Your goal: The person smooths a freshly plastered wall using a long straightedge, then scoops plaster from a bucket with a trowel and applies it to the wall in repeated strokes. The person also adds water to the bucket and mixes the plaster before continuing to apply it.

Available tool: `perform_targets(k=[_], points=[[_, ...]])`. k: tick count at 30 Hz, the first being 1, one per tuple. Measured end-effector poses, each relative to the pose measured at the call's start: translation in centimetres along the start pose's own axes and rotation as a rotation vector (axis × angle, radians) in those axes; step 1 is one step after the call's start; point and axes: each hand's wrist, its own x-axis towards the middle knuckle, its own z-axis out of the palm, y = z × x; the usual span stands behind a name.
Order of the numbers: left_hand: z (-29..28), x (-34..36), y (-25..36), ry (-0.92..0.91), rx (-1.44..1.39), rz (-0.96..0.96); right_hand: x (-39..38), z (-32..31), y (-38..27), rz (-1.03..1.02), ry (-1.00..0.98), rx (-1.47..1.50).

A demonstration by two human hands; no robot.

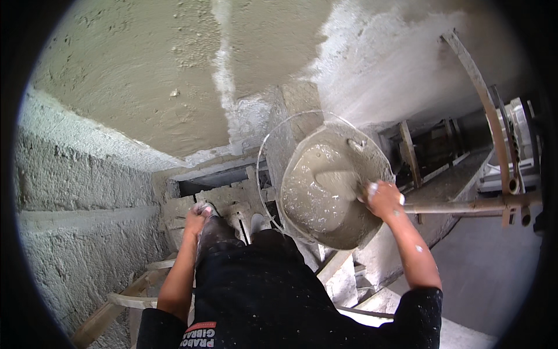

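A round bucket (378,152) of wet grey mortar (317,200) stands in front of me to the right, its thin wire handle (263,168) swung out to the left. My right hand (382,200) is over the right side of the bucket, fingers closed round a mortar-coated trowel (340,179). The trowel's blade is blurred and lies in the mortar. Beside my leg, my left hand (199,216) is low with its fingers curled; what they hold, if anything, cannot be made out. Both hands carry splashes of mortar.
Ahead rises a wall coated in damp mortar (128,75), with a pale patch (383,58) to the right. Rough blockwork (75,174) stands close on the left. Mortar-crusted boards (232,200) lie under my feet. At right, a horizontal pole (459,205) meets an upright wooden strip (485,96).
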Motion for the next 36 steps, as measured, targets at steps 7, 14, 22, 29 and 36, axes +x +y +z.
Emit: perform_targets(k=[7, 14, 22, 29, 36], points=[[3.2, -2.4, 2.3, -0.133, -0.026, 0.079, 4.1, 5.4, -5.8, -0.084, 0.118, 0.022], [-1.1, -4.5, -2.3, 0.002, 0.197, 0.082, 0.1, 5.8, -6.6, -0.188, -0.189, 0.305], [-4.7, -4.4, -5.9, 0.125, -0.047, -0.102, -2.8, -1.7, -2.0, 0.001, -0.167, 0.65], [-5.1, -5.2, -4.6, 0.156, -0.095, -0.103, -1.6, -13.2, -2.4, -0.013, 0.303, 0.641], [-7.6, -6.9, -5.1, 0.275, -0.249, -0.047, 6.1, -22.4, -11.2, -0.391, 0.605, 0.501]])
